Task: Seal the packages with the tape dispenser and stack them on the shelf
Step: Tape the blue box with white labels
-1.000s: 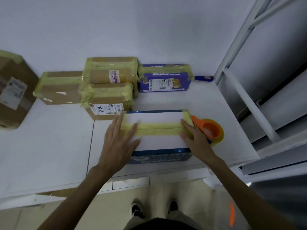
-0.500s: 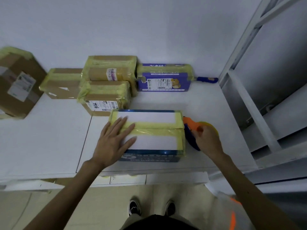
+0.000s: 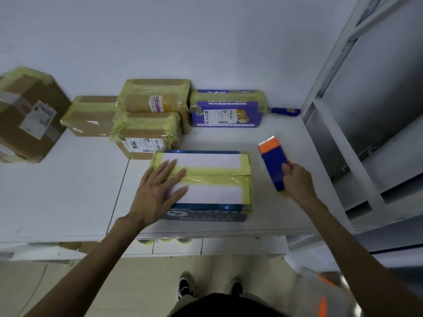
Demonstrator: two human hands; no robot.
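Tape (image 3: 212,179) is seen along the top seam of the box (image 3: 201,160), which lies at the front edge of the tabletop (image 3: 68,191). The left hand (image 3: 158,193) is laid flat, fingers spread, on the box's left end. Just right of the box, the tape dispenser (image 3: 272,161) is gripped by the right hand (image 3: 296,181), apart from it. Taped packages (image 3: 146,133) are lined up behind the box.

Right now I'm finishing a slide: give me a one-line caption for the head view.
Left hand presses flat on the yellow-taped box while right hand holds the tape dispenser beside it.
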